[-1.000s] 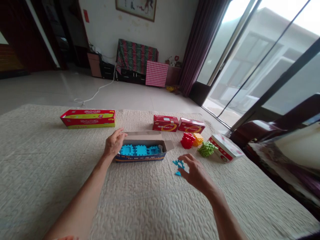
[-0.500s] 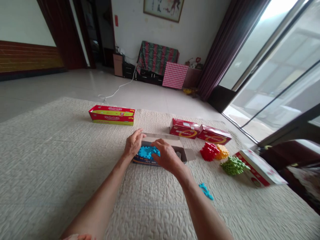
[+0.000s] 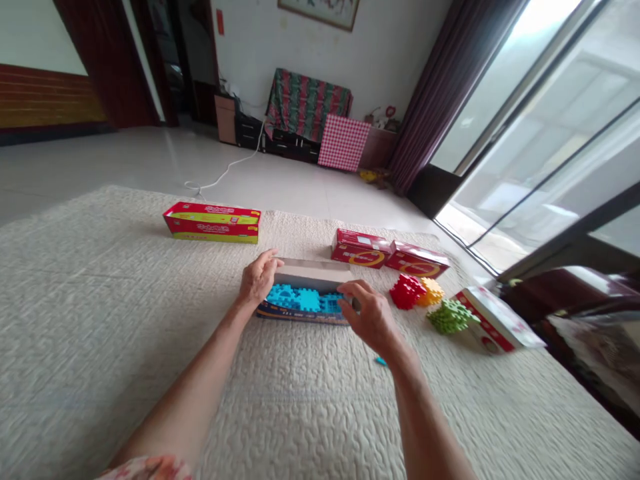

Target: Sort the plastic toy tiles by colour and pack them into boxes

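An open cardboard box (image 3: 305, 321) with a dark blue printed side stands on the quilted mat. Several light-blue notched plastic pieces (image 3: 305, 299) lie inside it, and its pale lid flap (image 3: 315, 273) stands up at the back. My left hand (image 3: 259, 279) grips the box's left end, fingers over the rim. At the right end my right hand (image 3: 369, 312) is bent round the edge, thumb and fingers on the box and hiding its side flap. Beside my right wrist a bit of a loose blue piece (image 3: 381, 361) shows on the mat.
Right of the box lie red pieces (image 3: 407, 291), yellow pieces (image 3: 432, 291) and green pieces (image 3: 451, 316), next to a white and red box (image 3: 500, 320). Two dark red boxes (image 3: 363, 249) stand behind. A red and yellow-green box (image 3: 213, 223) is at the back left.
My right hand has moved right, from over the blue pieces to the box's right end. More blue pieces now show inside. My left hand stays on the left end. The view has shifted slightly.
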`<move>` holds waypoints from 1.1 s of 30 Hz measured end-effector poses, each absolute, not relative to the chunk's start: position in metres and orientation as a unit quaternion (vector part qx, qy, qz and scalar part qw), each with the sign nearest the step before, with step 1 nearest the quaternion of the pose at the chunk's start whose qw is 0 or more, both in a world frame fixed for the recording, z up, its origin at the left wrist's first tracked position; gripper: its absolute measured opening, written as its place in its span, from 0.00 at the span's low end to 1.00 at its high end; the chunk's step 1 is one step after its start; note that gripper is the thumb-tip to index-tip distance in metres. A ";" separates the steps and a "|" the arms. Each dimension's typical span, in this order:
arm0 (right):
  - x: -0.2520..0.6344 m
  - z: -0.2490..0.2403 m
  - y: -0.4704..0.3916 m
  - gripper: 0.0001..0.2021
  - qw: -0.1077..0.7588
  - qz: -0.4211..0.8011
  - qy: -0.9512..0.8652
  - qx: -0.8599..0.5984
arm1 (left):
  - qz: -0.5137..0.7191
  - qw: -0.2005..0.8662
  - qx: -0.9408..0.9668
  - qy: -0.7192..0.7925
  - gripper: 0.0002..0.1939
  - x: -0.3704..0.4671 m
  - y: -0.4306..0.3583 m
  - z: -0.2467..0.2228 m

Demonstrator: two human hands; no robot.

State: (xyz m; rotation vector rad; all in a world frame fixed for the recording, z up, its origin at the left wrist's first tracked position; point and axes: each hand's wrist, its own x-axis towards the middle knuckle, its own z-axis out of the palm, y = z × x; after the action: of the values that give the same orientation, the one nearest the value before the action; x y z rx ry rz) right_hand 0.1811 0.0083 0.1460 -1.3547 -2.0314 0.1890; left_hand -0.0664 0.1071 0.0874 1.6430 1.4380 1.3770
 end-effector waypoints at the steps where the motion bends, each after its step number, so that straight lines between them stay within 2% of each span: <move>1: 0.196 0.145 0.000 0.07 0.340 0.065 -0.771 -0.535 | 0.510 0.274 0.612 0.539 0.24 -0.067 0.108 0.087; 4: 0.240 0.135 -0.026 0.06 0.314 0.056 -0.739 -0.594 | 0.506 0.269 0.613 0.543 0.25 -0.068 0.110 0.083; 6: 0.263 0.124 -0.044 0.07 0.266 0.073 -0.714 -0.644 | 0.503 0.263 0.617 0.544 0.25 -0.069 0.112 0.080; 11: 0.285 0.097 -0.073 0.20 0.146 0.132 -0.694 -0.693 | 0.493 0.248 0.627 0.549 0.24 -0.071 0.115 0.077; 14: 0.283 0.087 -0.078 0.18 0.122 0.142 -0.684 -0.705 | 0.491 0.244 0.629 0.552 0.24 -0.072 0.115 0.077; 18: 0.281 0.082 -0.075 0.11 0.121 0.145 -0.683 -0.705 | 0.486 0.242 0.633 0.552 0.25 -0.072 0.114 0.078; 26: 0.288 0.079 -0.070 0.08 0.128 0.137 -0.688 -0.701 | 0.488 0.242 0.631 0.553 0.25 -0.070 0.111 0.082; 33: 0.247 0.133 -0.039 0.10 0.269 0.094 -0.737 -0.613 | 0.494 0.248 0.632 0.543 0.25 -0.068 0.109 0.085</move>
State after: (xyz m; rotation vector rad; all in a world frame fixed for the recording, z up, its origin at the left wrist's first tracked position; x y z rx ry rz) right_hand 0.2469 -0.0392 0.1335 -1.6517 -1.9869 0.2528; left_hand -0.0684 0.1087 0.0849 1.7229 1.4792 1.3473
